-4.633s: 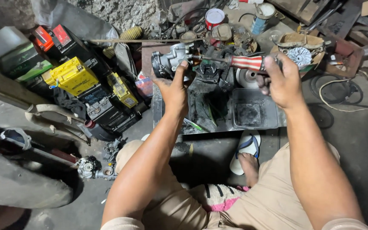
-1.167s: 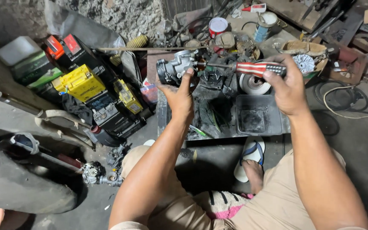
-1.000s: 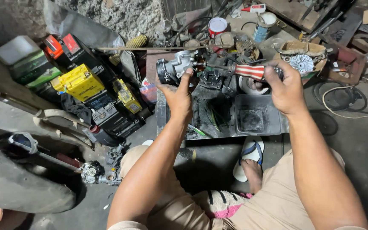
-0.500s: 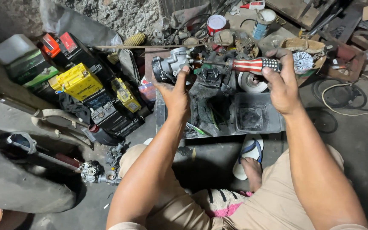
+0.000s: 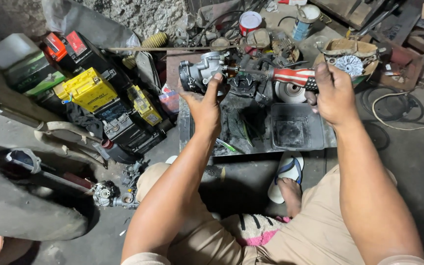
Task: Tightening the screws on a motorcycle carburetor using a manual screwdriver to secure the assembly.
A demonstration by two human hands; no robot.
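Person sits low on the floor, both arms stretched out over a greasy dark metal work tray (image 5: pixel 231 132) that lies in front of the knees. Left of it a heap of boxy motorcycle batteries, one bright yellow (image 5: pixel 90 89), others black and red. Inside the tray a grey plastic tub (image 5: pixel 294 131) with dirty residue.

Held above the tray: a silver cast-metal carburettor body (image 5: pixel 203 71), with a short coil spring sticking out on its right side. Left hand (image 5: pixel 206 100) grips it from below, thumb up on the body, fingers wrapped behind. Right hand (image 5: pixel 334 93) is clamped on the red-and-white striped handle of a screwdriver (image 5: pixel 293 76), whose shaft runs level to the spring side of the carburettor. Hands are apart, joined only by the tool.

Carburettor looks dense for its size, rigid, likely oily, so slippery; best held round the thick main casting, not by the spring or small fittings. Screwdriver handle is ribbed, an easy grip.
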